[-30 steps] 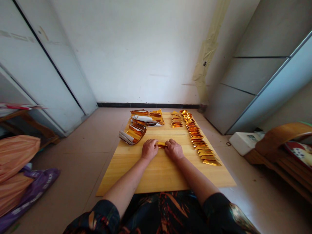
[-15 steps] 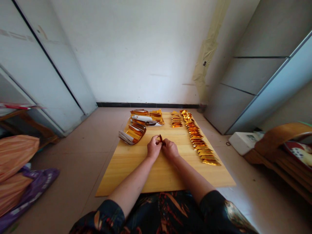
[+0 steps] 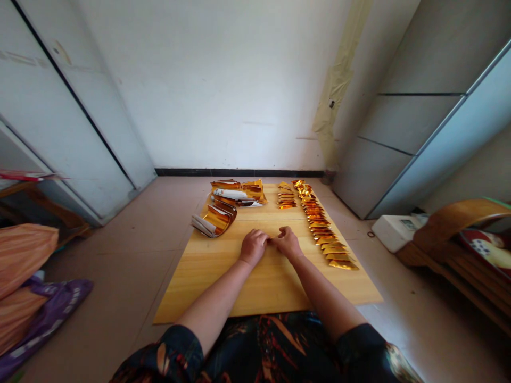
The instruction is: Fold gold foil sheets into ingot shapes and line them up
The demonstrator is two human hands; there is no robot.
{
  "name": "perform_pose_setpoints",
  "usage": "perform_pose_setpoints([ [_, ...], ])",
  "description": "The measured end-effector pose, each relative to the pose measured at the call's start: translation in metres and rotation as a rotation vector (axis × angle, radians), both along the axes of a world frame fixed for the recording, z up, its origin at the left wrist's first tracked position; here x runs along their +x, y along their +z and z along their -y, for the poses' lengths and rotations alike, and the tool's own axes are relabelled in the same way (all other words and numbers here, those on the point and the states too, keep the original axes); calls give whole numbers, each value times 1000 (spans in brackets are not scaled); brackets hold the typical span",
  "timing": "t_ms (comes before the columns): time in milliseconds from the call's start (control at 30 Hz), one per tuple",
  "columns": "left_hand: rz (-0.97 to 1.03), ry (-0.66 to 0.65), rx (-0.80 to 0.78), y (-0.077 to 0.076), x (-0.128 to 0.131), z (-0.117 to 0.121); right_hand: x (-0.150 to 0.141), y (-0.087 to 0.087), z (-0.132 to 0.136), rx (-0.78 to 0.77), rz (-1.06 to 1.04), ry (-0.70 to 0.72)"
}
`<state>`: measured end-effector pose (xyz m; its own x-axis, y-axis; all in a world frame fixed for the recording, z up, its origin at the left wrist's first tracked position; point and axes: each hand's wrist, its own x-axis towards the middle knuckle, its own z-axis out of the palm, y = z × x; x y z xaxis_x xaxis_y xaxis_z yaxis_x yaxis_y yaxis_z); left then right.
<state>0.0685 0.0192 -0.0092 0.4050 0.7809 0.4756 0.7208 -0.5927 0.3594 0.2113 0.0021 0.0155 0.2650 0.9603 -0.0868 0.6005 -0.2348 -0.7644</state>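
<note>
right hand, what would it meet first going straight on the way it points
Most likely the left hand, just beside the right hand; any foil between them is too small to tell.

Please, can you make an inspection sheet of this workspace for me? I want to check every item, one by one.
Surface: light wooden board lying on a beige floor.
Job's things: folded gold foil pieces in a long row, short stack of foil pieces, curled foil strips.
Clutter: orange bags and purple bag on the floor at left.
Hands: left hand and right hand over the board, fingers close together; anything held is hidden.
Cables: small dark loop on the floor, perhaps a cord.
Surroundings: white wall, yellowed tape strip, white box, grey cabinet panels.
</note>
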Motion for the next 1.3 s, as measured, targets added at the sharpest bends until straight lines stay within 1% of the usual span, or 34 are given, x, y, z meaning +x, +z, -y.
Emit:
perform_pose_setpoints([
  [67,-67,-8,-6,-1,1,1,7,-2,5,110,136,43],
  [100,-85,-9,-12,-2,2,1,10,-3,7,182,216,88],
  [200,-90,-4,-37,0,3,1,13,-6,10,374,432,277],
  [267,-84,1,-52,1,2,1,12,-8,9,424,538,379],
  [333,-82,3,-67,2,2,0,10,-10,7,414,608,428],
  [400,-72,14,-82,1,1,-1,9,-10,4,376,648,438],
  [600,-3,81,-152,-3,1,-5,7,-9,2,234,727,404],
  [700,19,105,-181,-4,2,-7,4,-7,3,187,783,377],
  [933,36,117,-157,-2,3,-5,-1,-7,5,170,830,359],
  [1133,94,140,-235,0,-2,-3,0,-10,2,159,848,373],
  [1300,114,139,-259,-3,-3,-6,1,-11,2,145,862,373],
])
